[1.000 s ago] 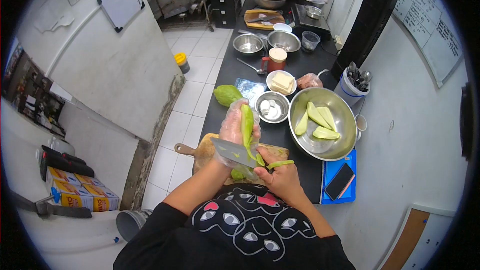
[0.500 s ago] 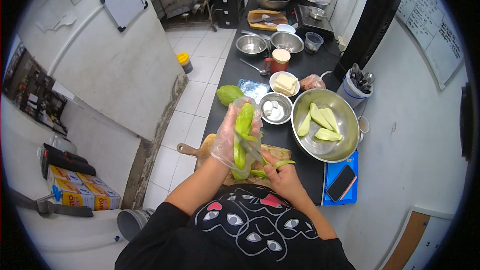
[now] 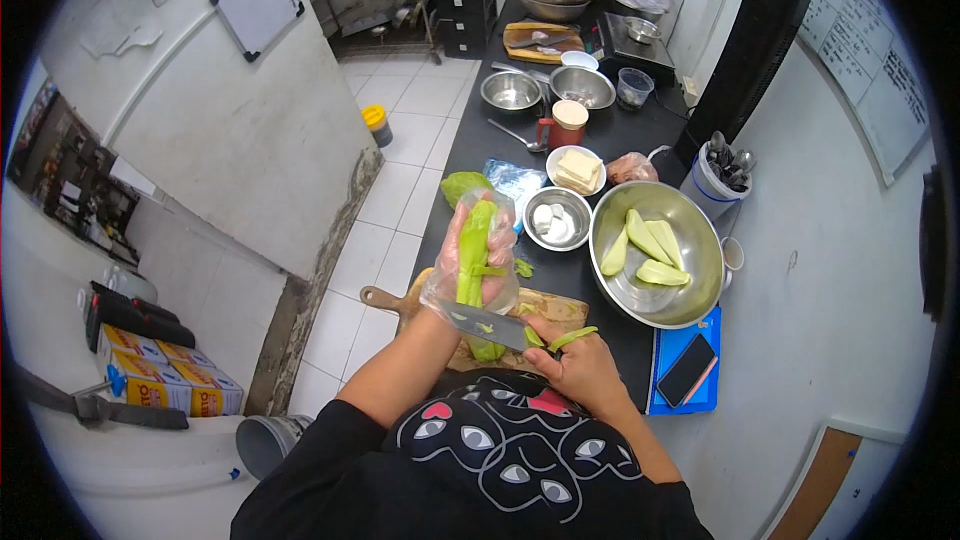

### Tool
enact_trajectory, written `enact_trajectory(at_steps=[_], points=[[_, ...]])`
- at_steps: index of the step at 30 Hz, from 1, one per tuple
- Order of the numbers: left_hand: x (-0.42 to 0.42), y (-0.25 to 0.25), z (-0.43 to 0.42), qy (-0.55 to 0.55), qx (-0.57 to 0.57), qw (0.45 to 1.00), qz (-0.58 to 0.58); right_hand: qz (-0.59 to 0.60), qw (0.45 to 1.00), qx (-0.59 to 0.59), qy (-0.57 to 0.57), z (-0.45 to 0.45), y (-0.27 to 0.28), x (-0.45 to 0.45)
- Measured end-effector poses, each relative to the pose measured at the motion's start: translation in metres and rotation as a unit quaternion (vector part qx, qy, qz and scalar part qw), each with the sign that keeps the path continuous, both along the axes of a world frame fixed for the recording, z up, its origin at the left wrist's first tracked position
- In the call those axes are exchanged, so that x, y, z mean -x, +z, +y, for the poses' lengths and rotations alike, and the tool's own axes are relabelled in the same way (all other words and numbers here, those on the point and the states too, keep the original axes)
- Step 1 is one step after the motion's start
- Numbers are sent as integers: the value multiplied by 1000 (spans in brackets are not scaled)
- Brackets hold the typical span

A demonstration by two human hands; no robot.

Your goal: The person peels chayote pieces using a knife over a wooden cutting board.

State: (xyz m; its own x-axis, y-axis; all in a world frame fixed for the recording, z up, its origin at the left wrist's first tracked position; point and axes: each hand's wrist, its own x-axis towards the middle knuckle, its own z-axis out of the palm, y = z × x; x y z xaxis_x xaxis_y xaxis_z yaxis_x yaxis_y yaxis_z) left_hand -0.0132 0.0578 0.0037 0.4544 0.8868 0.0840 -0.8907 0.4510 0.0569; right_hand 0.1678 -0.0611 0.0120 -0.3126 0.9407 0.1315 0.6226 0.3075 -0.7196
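Observation:
My left hand [image 3: 502, 258], in a clear plastic glove, is wrapped round a partly peeled green chayote [image 3: 474, 245], held upright above the wooden cutting board [image 3: 550, 308]. My right hand [image 3: 580, 368] grips a knife [image 3: 485, 325], whose wide blade points left across the lower end of the chayote. Bits of green peel cling to the blade, and a peel strip [image 3: 573, 336] lies over the right fingers. Behind the left hand sits a whole green chayote [image 3: 462, 185]. Several pale peeled pieces [image 3: 662, 272] lie in the large steel bowl [image 3: 708, 292] to the right.
A small steel bowl with white lumps [image 3: 556, 218], a dish of pale yellow blocks [image 3: 577, 170] and a red mug [image 3: 567, 128] stand beyond the board. More bowls line the back of the dark counter. A phone [image 3: 686, 368] rests on a blue folder [image 3: 712, 392] at right.
The knife has swung from steeply along the chayote to nearly level, its blade lower and turned flat towards me. The chayote stays in my left hand.

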Motion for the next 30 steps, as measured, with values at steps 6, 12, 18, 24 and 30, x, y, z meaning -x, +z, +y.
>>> enact_trajectory(at_steps=[6, 12, 18, 24, 30], points=[[-3, 0, -4, 4, -3, 999, 44, -49, 998, -22, -23, -1, 6, 4], [-10, -2, -8, 11, -18, 997, 68, -16, 997, -75, -33, 2, -1, 9], [-13, -2, -14, -14, -31, 995, 90, 3, 994, -104, -34, 7, -2, 15], [-21, 6, -22, 13, 6, 993, 119, 32, 993, -107, -32, 11, 2, 17], [-17, -4, -18, 29, 14, 984, 173, 73, 997, -28, -19, 12, 10, 15]])
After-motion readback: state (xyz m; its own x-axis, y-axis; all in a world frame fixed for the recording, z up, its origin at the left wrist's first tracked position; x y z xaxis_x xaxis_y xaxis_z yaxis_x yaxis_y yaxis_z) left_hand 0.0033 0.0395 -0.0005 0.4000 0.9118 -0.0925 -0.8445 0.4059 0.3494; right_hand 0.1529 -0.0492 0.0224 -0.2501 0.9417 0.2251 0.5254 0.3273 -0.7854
